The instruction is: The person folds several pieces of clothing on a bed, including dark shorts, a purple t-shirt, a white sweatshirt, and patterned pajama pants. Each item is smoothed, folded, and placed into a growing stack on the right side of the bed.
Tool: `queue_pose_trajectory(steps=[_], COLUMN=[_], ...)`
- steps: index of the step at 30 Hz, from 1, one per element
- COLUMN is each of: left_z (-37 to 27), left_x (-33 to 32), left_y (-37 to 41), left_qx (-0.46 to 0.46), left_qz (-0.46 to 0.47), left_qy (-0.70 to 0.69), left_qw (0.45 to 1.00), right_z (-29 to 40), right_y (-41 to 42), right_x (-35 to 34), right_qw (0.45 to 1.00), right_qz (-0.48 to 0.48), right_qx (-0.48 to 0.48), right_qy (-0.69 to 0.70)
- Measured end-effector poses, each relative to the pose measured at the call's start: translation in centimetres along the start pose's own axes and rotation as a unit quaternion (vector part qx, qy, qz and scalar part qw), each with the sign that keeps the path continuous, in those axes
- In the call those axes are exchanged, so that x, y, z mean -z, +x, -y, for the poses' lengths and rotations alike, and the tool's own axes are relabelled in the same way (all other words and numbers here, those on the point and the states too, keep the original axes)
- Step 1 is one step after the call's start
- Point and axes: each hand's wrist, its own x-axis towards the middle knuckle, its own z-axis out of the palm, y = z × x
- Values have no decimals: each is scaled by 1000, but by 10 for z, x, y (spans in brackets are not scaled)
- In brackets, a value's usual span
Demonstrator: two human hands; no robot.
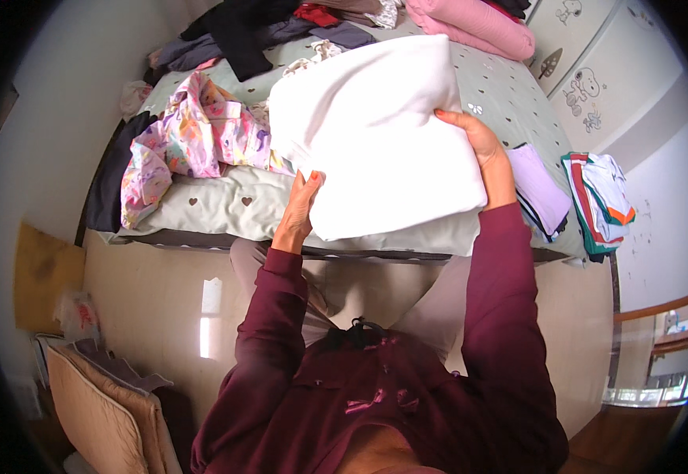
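Observation:
A folded white cloth (379,142) is held up over the near edge of the bed (243,201). My left hand (302,204) grips its lower left side, thumb on top. At its right side my right hand (483,145) holds it the same way, thumb over the front and fingers behind, out of sight. To the left a crumpled pastel-patterned garment (202,130) lies on the bed. On the right, near my right forearm, sits a small stack with a lilac folded garment (536,183) on top. Beyond it is a pile of white, red and green folded clothes (602,198).
Dark clothes (237,35) are heaped at the bed's far left, and a rolled pink quilt (471,26) lies at the far right. Black clothing (116,178) hangs at the left edge. Brown padded cushions (101,409) stand on the floor at lower left, below a plastic bag (77,317).

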Motion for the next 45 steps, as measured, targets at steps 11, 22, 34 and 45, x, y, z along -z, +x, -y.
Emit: queue_pose_trajectory(steps=[11, 22, 34, 45], left_z=[38, 38, 44, 51], left_x=[12, -25, -61, -36], left_y=[22, 27, 117, 58], left_qx=[207, 157, 59, 255], left_qz=[20, 9, 111, 102], left_qy=[-2, 106, 11, -225], left_qw=[978, 982, 992, 935], right_z=[-123, -103, 18, -156], right_y=[-14, -17, -97, -102], right_x=[88, 77, -45, 57], right_qw=[976, 982, 529, 646], right_qz=[-183, -171, -216, -212], right_qx=[-38, -19, 480, 279], right_qy=[111, -81, -665, -678])
